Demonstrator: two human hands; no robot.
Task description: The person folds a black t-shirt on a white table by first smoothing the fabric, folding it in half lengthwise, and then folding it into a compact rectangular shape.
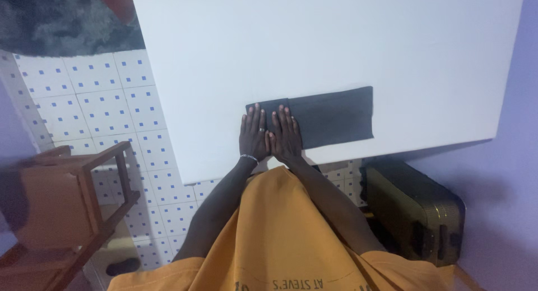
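Note:
A dark folded cloth [336, 118] lies flat on the white table [314, 50], near its front edge. My left hand [254, 135] and my right hand [286, 135] rest side by side, palms down, on the cloth's left end. The fingers of both hands are stretched out flat and press on the fabric; neither hand grips it. A thin bracelet circles my left wrist, and a ring shows on a left finger. The part of the cloth under my hands is hidden.
A wooden chair [73, 207] stands at the left on the white tiled floor [112, 100] with blue squares. A dark olive suitcase [414, 210] sits under the table's right side by the pale wall. A dark shaggy rug [61, 22] lies at the top left.

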